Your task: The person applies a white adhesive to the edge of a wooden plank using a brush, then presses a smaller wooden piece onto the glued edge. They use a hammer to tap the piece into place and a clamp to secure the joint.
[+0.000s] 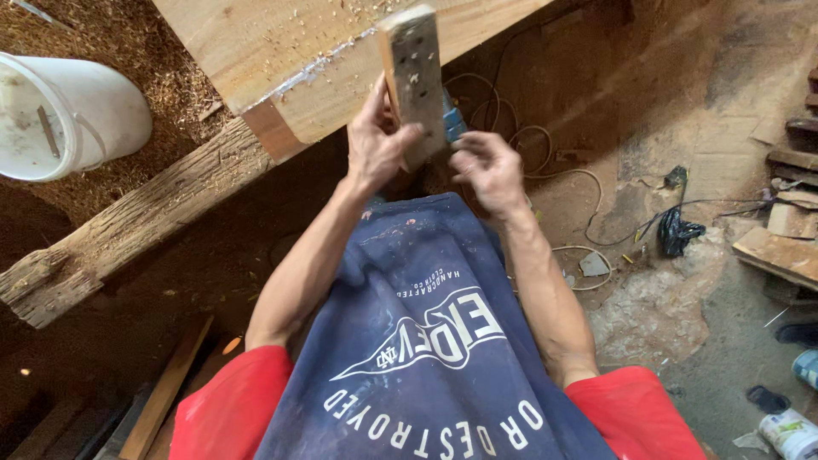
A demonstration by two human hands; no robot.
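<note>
My left hand (375, 140) grips a short wooden block (415, 72) with small holes and specks in its face, held upright in front of me. My right hand (487, 166) is at the block's lower right edge, fingers curled against it and touching a small blue object (452, 119) partly hidden behind the block. Behind the block lies a wide pale plank (256, 43) scattered with shavings, resting on a rough old beam (136, 221). A dark blue apron and red sleeves fill the lower view.
A white plastic bucket (60, 115) stands at the left on sawdust. Pale cables (545, 153) loop over the dirt floor. A black bag (679, 230) and wood offcuts (780, 247) lie at the right, a can (791, 433) at the bottom right.
</note>
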